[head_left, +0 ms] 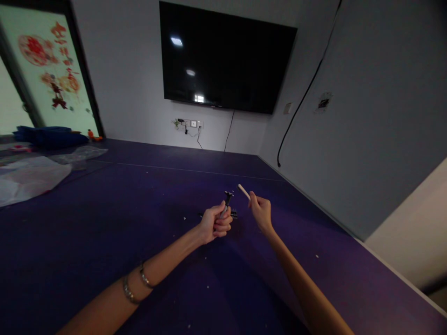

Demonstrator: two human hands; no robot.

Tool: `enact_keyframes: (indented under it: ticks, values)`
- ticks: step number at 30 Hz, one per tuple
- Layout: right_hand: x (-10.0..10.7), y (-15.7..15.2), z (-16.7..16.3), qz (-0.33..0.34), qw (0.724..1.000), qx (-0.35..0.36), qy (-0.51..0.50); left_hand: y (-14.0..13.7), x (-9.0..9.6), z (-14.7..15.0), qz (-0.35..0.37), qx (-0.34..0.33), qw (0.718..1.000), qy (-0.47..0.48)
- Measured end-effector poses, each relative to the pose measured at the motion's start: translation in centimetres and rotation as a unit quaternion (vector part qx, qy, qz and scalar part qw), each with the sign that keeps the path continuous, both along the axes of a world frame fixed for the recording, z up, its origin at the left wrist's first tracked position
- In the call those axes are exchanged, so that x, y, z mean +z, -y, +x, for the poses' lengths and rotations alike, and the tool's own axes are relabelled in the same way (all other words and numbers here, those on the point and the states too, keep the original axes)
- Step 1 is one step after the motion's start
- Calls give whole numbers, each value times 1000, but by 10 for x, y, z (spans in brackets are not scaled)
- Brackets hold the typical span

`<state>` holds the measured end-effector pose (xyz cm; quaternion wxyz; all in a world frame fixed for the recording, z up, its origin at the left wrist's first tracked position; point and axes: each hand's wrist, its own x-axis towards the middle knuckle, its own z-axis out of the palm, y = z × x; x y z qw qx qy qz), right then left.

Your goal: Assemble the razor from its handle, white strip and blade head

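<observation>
My left hand (215,223) is wrapped round the pale handle of what looks like a razor (228,198). Its dark neck and T-shaped head point up and away from me. My right hand (261,210) pinches a slim white stick with a dark tip (243,191), perhaps a small brush. The stick's tip leans toward the razor's head, with a small gap between them. Partly hidden behind my left hand, a dark piece with light stripes (234,214) lies on the purple surface (167,260).
Small white bits are scattered over the purple surface. Clear plastic bags (35,174) and dark blue cloth (50,136) lie at the far left, near a small orange object (93,136). A television (223,58) hangs ahead; a black cable (303,95) runs down the right wall.
</observation>
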<state>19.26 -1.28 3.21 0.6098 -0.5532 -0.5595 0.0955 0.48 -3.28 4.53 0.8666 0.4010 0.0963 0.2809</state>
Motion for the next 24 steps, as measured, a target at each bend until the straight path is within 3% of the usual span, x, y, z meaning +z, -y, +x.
enact_keyframes:
  ticks: [3, 8, 16, 24]
  values:
    - [18, 2, 4, -53, 996, 62, -38, -4, -2, 0, -6, 58, 998, -6]
    - [34, 6, 11, -90, 980, 178, -29, -12, -3, 2, -109, 149, 982, -41]
    - [15, 0, 7, -64, 962, 197, 176, -11, -3, 8, -192, 236, 947, -105]
    - [6, -3, 1, -57, 946, 259, 186, -6, -8, 13, -214, 262, 933, -120]
